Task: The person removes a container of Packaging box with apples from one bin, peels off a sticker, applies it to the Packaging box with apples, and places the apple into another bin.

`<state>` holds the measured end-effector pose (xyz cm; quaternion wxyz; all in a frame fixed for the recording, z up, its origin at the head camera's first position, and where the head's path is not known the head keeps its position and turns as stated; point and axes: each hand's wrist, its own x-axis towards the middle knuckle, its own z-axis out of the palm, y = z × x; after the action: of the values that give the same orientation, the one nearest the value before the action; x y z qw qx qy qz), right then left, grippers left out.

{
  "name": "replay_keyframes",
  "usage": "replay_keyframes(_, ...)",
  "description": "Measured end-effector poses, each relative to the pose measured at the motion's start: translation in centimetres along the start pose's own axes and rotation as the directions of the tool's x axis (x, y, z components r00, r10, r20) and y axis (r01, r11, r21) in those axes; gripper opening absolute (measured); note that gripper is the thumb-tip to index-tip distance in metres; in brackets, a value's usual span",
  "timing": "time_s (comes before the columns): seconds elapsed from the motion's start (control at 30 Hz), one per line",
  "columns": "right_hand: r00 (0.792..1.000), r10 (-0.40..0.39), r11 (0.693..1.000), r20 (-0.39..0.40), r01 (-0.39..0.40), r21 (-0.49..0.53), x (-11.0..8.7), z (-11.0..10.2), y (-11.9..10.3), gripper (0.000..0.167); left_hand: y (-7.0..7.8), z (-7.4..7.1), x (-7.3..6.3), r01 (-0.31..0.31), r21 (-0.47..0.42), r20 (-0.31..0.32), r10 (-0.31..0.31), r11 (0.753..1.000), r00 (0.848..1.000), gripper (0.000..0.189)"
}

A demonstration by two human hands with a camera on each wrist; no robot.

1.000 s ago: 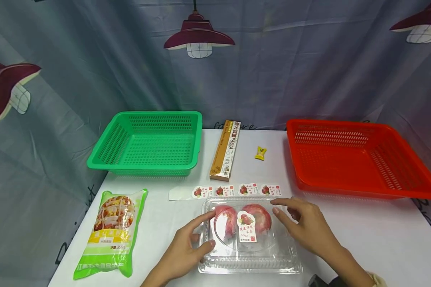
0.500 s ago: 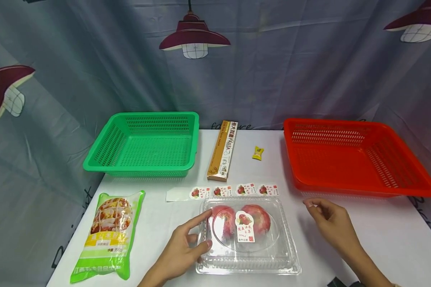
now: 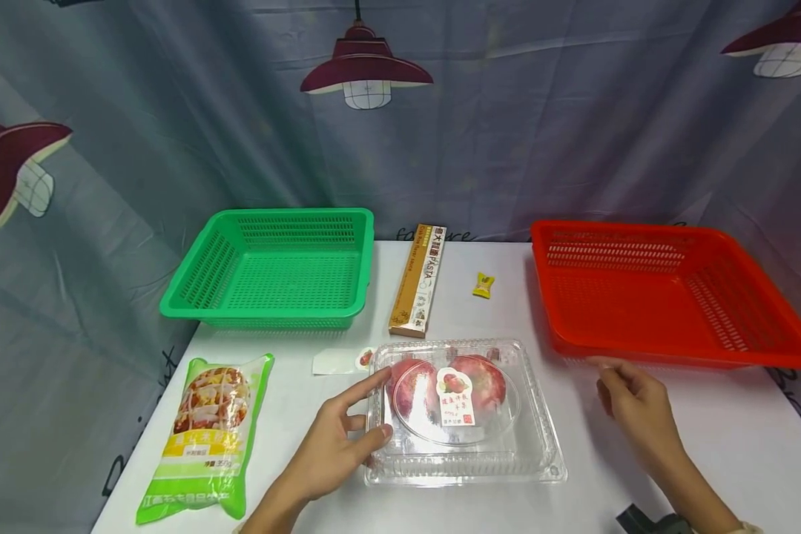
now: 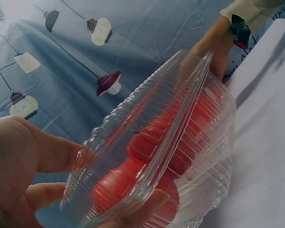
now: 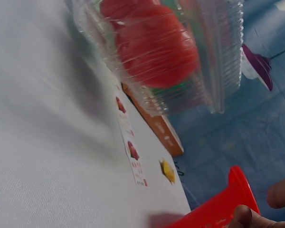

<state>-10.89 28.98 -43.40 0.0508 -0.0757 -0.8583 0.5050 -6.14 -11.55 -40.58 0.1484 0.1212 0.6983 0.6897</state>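
Observation:
A clear plastic clamshell box (image 3: pixel 527 449) with red apples (image 3: pixel 483 389) inside is in my left hand (image 3: pixel 334 441), whose thumb and fingers grip its left edge. In the left wrist view, the box's lid is down and it is raised off the white table. One printed apple label (image 3: pixel 455 399) sits on the lid. Behind the box, a strip of similar stickers (image 5: pixel 133 149) lies on the table, mostly covered in the head view. My right hand (image 3: pixel 637 411) is apart from the box, fingers loosely bent and holding nothing, just in front of the red basket (image 3: pixel 630 354).
At the back left stands a green basket (image 3: pixel 287 315). A long pasta box (image 3: pixel 417 282) and a small yellow-wrapped candy (image 3: pixel 483 285) lie between the baskets. On the left is a green food bag (image 3: pixel 207 437). A grey printed curtain (image 3: pixel 480 163) hangs behind the table.
My right hand has left the box's right edge and moved right toward the red basket. My left hand has raised the box, which now covers most of the sticker strip.

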Motion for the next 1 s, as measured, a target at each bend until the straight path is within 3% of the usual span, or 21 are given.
replay_keyframes(0.1,1.0,0.023,0.996,-0.002,-0.022,0.084,0.2,-0.2,0.3,0.032,0.7,-0.2,0.5,-0.02,-0.02,0.009,0.02,1.0,1.0,0.069)
replay_keyframes(0.2,0.999,0.05,0.971,0.01,-0.051,0.234,0.5,-0.5,0.6,0.031,1.4,-0.4,1.1,-0.029,-0.043,0.011,0.029,0.999,1.0,0.07)
replay_keyframes(0.33,0.996,0.082,0.91,0.032,-0.088,0.405,0.7,-0.9,0.9,0.03,2.5,-0.4,2.1,-0.041,-0.063,0.007,0.041,0.997,0.999,0.072)
replay_keyframes(0.53,0.992,0.108,0.812,0.068,-0.127,0.57,0.9,-1.2,1.3,0.029,4.2,0.0,4.0,-0.049,-0.061,-0.02,0.048,0.997,0.999,0.072)
replay_keyframes(0.67,0.987,0.129,0.766,0.092,-0.158,0.623,1.3,-1.7,1.7,0.031,5.1,0.5,5.4,-0.07,-0.038,-0.015,0.07,0.997,0.997,0.072)
replay_keyframes(0.8,0.982,0.166,0.767,0.091,-0.187,0.614,1.7,-2.0,2.1,0.029,6.0,1.2,6.8,-0.075,-0.027,0.001,0.075,0.997,0.997,0.071)
replay_keyframes(0.9,0.979,0.173,0.736,0.105,-0.199,0.647,1.7,-2.0,2.3,0.024,6.6,1.8,8.0,-0.076,-0.019,0.012,0.077,0.997,0.997,0.07)
replay_keyframes(1.0,0.975,0.178,0.662,0.135,-0.22,0.716,1.7,-2.0,2.3,0.021,7.0,2.5,9.3,-0.071,-0.02,0.019,0.071,0.997,0.997,0.069)
